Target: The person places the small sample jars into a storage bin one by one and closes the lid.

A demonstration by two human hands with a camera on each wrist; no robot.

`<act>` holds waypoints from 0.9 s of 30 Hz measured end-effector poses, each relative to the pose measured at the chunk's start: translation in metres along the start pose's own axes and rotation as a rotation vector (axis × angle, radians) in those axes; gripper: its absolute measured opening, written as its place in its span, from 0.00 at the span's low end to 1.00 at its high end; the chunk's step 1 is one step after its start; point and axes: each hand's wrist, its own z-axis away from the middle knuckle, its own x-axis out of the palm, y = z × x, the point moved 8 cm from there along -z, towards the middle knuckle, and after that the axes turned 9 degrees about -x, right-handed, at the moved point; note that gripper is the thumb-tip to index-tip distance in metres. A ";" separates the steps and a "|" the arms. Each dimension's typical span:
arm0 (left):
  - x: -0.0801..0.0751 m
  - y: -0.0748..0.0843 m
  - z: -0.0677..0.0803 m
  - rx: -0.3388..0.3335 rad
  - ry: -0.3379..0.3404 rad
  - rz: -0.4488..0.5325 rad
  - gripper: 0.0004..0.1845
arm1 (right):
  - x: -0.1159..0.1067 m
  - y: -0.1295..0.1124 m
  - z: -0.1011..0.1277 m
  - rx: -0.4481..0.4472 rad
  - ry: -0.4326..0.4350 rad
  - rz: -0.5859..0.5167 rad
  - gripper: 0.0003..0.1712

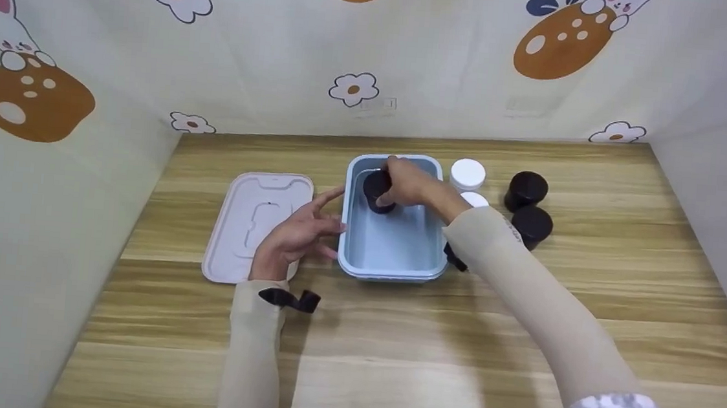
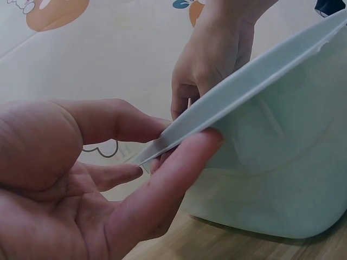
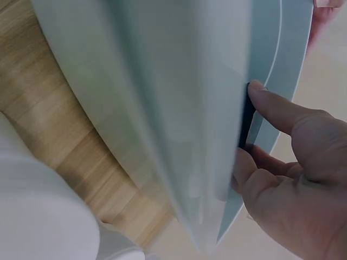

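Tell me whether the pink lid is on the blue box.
No. The pink lid lies flat on the table, left of the open blue box.

head above table, wrists close, sharing container (image 1: 392, 245)

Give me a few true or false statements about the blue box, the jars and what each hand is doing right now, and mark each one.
1. The right hand holds a dark jar inside the blue box. True.
2. The left hand is pressing down on the pink lid. False: its fingers touch the left rim of the blue box, beside the lid.
3. Two dark jars stand on the table to the right of the box. True.
4. The pink lid is closed on the blue box. False: it lies flat on the table to the left of the box, which is open.
5. The white-lidded jars are inside the box. False: they stand outside, by its right wall.
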 end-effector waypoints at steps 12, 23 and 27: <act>0.000 -0.001 0.000 -0.006 0.009 0.012 0.43 | -0.003 -0.002 0.001 -0.066 0.026 -0.001 0.40; 0.003 0.001 -0.001 -0.002 -0.018 0.019 0.44 | -0.022 -0.009 0.032 -0.169 0.119 -0.150 0.39; 0.001 0.000 0.000 -0.004 0.011 0.006 0.43 | -0.031 -0.002 0.047 -0.182 0.167 -0.243 0.37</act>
